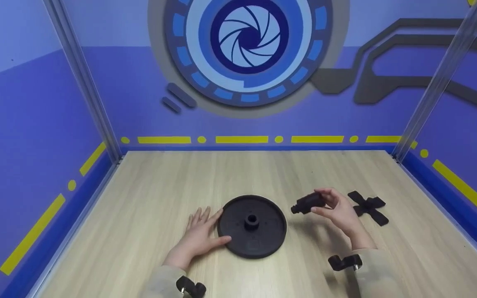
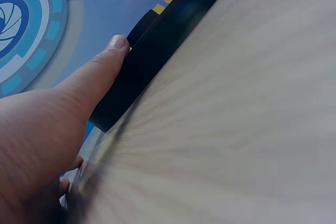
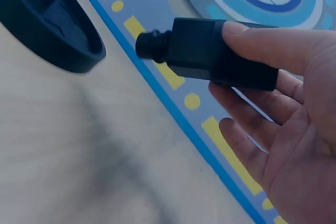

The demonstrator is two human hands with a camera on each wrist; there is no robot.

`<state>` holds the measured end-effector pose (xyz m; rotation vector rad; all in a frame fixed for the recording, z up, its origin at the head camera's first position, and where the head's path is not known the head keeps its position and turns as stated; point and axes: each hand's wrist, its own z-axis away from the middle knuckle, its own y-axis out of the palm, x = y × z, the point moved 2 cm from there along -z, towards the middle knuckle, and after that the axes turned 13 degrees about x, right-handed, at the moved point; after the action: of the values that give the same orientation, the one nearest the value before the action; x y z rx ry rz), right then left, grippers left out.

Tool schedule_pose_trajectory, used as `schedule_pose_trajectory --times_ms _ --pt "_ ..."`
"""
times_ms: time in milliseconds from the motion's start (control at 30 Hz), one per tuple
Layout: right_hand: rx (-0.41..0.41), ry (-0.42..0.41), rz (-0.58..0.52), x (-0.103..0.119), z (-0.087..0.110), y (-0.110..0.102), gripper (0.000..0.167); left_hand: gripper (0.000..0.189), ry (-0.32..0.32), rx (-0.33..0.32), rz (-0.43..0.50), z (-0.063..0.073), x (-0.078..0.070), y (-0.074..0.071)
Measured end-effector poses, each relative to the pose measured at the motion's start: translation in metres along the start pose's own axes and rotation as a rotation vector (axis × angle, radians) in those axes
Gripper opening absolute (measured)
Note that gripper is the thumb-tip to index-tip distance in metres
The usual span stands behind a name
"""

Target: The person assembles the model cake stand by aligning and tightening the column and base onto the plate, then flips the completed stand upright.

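Observation:
A round black disc (image 1: 264, 239) with a raised rim and a hollow hub (image 1: 251, 222) lies flat on the wooden table. Against its left edge rests my left hand (image 1: 200, 236), fingers spread, the thumb reaching onto the rim. The left wrist view shows that thumb (image 2: 97, 72) touching the disc's side (image 2: 163, 45). To the right of the disc, my right hand (image 1: 340, 213) pinches a black square-bodied post (image 3: 194, 51) between thumb and fingers. The post is held above the table, apart from the disc, its narrow round end pointing left.
A black four-armed cross piece (image 1: 369, 207) lies on the table (image 1: 172, 178) to the right of my right hand. Blue printed walls (image 1: 131, 91) with metal corner posts (image 1: 83, 82) enclose the back and sides.

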<state>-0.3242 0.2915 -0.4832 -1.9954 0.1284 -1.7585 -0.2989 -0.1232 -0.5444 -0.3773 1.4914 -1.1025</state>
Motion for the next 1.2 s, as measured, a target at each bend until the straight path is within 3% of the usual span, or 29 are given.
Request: schedule_pose_trajectory --times_ms 200,633,833,1200 --pt "-0.003 -0.049 -0.085 0.008 -0.004 0.012 0.052 0.094 0.008 0.001 -0.004 0.001 -0.001 -0.001" --pt "-0.019 -0.141 -0.159 0.018 -0.012 0.038 0.049 0.093 0.011 -0.005 -0.009 0.0 0.001 -0.001" --pt "-0.013 -0.146 -0.193 0.022 -0.018 0.047 0.05 0.094 0.004 0.001 -0.005 -0.001 0.002 0.0" --pt "0.066 -0.235 -0.275 0.034 -0.037 0.071 0.051 0.095 0.001 -0.001 -0.014 0.0 0.0 0.0"
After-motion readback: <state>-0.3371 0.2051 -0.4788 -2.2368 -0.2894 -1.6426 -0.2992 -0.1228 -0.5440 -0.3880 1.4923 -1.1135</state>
